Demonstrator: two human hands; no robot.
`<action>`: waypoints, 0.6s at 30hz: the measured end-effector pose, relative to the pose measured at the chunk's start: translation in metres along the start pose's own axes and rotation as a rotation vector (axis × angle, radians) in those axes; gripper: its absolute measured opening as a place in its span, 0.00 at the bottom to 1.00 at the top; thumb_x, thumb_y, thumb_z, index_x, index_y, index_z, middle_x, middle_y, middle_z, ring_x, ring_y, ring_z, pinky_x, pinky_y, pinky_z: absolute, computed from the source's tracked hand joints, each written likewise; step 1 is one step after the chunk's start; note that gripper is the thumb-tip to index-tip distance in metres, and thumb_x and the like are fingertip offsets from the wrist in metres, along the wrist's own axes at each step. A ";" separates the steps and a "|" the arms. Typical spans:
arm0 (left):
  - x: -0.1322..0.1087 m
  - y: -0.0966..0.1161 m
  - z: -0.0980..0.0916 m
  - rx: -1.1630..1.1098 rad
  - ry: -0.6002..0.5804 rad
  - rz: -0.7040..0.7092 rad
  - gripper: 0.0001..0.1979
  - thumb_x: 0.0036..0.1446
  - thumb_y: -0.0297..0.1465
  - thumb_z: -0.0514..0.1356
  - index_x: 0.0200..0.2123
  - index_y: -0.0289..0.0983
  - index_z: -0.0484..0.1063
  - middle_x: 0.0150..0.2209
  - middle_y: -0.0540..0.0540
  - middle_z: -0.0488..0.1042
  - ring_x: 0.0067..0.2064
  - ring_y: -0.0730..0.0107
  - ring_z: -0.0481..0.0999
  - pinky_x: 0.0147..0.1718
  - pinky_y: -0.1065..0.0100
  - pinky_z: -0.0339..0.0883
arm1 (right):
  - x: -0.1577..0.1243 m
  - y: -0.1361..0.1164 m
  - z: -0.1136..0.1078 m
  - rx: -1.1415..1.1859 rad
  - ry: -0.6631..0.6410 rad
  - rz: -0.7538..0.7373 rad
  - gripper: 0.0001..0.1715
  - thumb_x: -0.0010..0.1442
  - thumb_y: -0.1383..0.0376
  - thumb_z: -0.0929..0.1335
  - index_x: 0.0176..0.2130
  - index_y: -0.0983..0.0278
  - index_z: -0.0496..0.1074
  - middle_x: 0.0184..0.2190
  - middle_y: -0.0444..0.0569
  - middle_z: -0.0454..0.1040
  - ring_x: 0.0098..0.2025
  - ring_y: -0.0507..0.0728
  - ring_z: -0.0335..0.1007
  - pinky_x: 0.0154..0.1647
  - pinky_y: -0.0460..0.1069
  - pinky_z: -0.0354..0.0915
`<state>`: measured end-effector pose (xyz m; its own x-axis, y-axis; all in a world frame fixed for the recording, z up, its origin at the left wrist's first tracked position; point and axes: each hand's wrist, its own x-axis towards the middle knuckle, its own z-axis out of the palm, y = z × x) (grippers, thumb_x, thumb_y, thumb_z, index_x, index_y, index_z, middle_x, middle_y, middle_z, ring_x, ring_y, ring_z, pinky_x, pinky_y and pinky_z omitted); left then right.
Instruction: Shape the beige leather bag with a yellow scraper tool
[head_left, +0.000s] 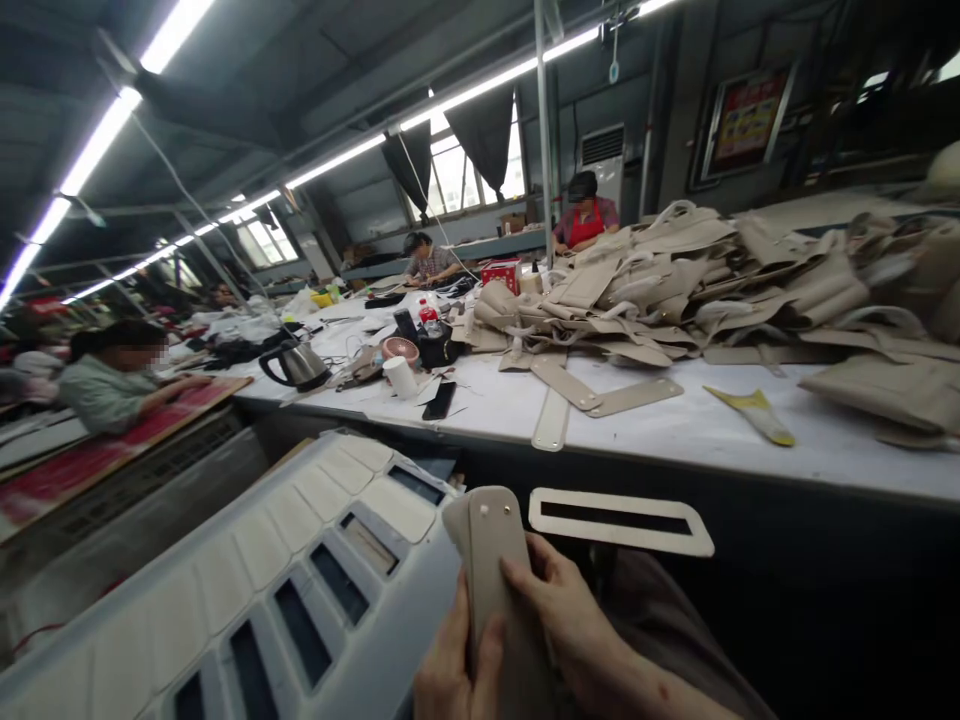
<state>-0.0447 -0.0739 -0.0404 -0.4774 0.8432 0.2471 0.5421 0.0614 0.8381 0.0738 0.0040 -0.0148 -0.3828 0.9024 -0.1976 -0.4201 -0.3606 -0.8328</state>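
Low in the middle, a small stack of beige leather-like panels (pixel 491 570) with rounded ends stands tilted upright between my hands. Two small round spots, perhaps rivets or holes, show near the top of the front panel. My left hand (pixel 457 665) grips the lower left side, thumb across the front. From the right, my right hand (pixel 559 595) closes on the edge, its thumb pressed on the face. Just beyond that hand is a pale slotted frame (pixel 622 507) with a long dark opening. Left of the hands, a board carries overlapping pale pieces (pixel 255 540) and slotted frames (pixel 397 545).
Across the white worktable (pixel 660 445) lie loose beige strips (pixel 634 397), a yellow-ended tube (pixel 754 412), a phone (pixel 439 401), a white cup (pixel 400 378) and a metal kettle (pixel 300 365). Beige bag parts (pixel 637 285) pile up at right. Several people work farther off.
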 end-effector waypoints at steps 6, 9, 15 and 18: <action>0.034 -0.001 0.008 0.042 0.242 0.122 0.20 0.62 0.42 0.57 0.51 0.36 0.75 0.44 0.41 0.76 0.45 0.59 0.76 0.44 0.64 0.71 | 0.017 -0.002 0.004 -0.429 0.067 -0.242 0.17 0.58 0.55 0.69 0.43 0.64 0.74 0.40 0.52 0.77 0.41 0.60 0.72 0.41 0.51 0.66; 0.043 -0.003 0.009 -0.013 0.215 0.124 0.17 0.61 0.42 0.58 0.42 0.37 0.78 0.35 0.45 0.75 0.36 0.64 0.75 0.37 0.68 0.69 | 0.019 -0.001 0.006 -0.543 0.117 -0.295 0.11 0.60 0.58 0.67 0.36 0.64 0.73 0.34 0.49 0.75 0.37 0.58 0.70 0.38 0.50 0.64; 0.049 -0.007 0.014 -0.137 0.133 -0.044 0.19 0.58 0.46 0.59 0.29 0.36 0.77 0.28 0.48 0.72 0.31 0.67 0.72 0.32 0.70 0.67 | 0.026 0.005 0.007 -0.585 0.141 -0.327 0.13 0.62 0.59 0.64 0.28 0.63 0.68 0.31 0.48 0.73 0.35 0.57 0.68 0.36 0.49 0.62; 0.048 -0.012 0.016 -0.189 0.119 -0.144 0.20 0.57 0.48 0.60 0.29 0.36 0.77 0.28 0.48 0.72 0.31 0.67 0.72 0.32 0.70 0.66 | 0.029 0.009 0.006 -0.620 0.154 -0.329 0.16 0.62 0.58 0.63 0.26 0.62 0.65 0.30 0.48 0.72 0.33 0.57 0.67 0.34 0.49 0.61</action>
<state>-0.0629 -0.0253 -0.0468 -0.6240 0.7639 0.1645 0.3291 0.0660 0.9420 0.0540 0.0257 -0.0252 -0.1768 0.9808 0.0819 0.0684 0.0952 -0.9931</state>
